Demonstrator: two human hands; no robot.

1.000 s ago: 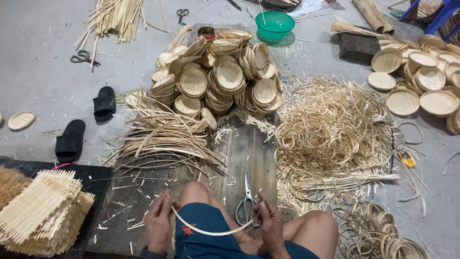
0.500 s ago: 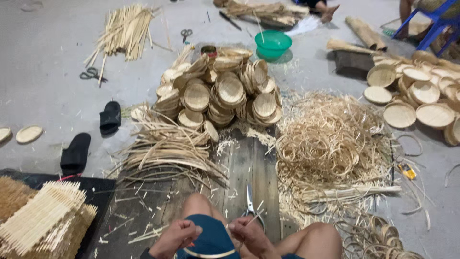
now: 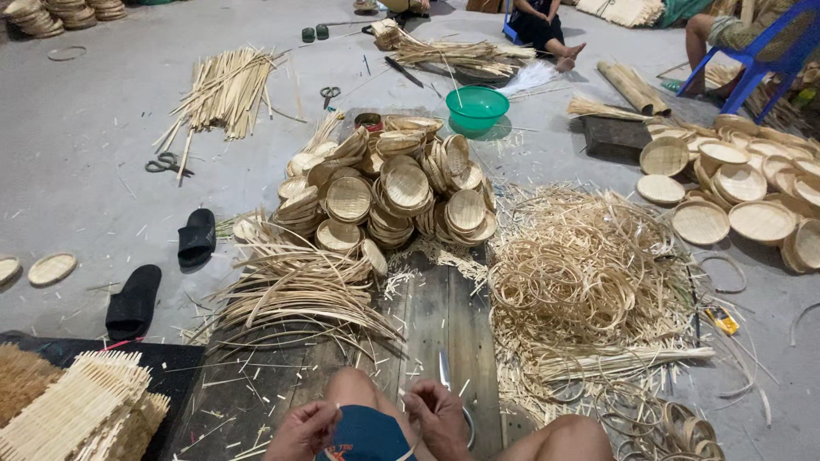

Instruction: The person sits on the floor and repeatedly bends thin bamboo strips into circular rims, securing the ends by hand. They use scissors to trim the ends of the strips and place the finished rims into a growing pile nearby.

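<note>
**Both hands pinch a thin strip over the knee**

Left hand (image 3: 303,429) and right hand (image 3: 437,416) meet at six o'clock, fingers curled and pinched on a pale strip (image 3: 408,449) bent around the knee, probably for bracing. Scissors (image 3: 446,376) lie just beyond the right hand, within easy reach. Baskets (image 3: 401,192) are heaped at twelve, rings (image 3: 581,282) at two.

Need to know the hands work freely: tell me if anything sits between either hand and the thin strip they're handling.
Nothing visible does. The left hand and right hand both sit right at the thin strip over the knee; the scissors lie beyond on the wooden board.
</note>
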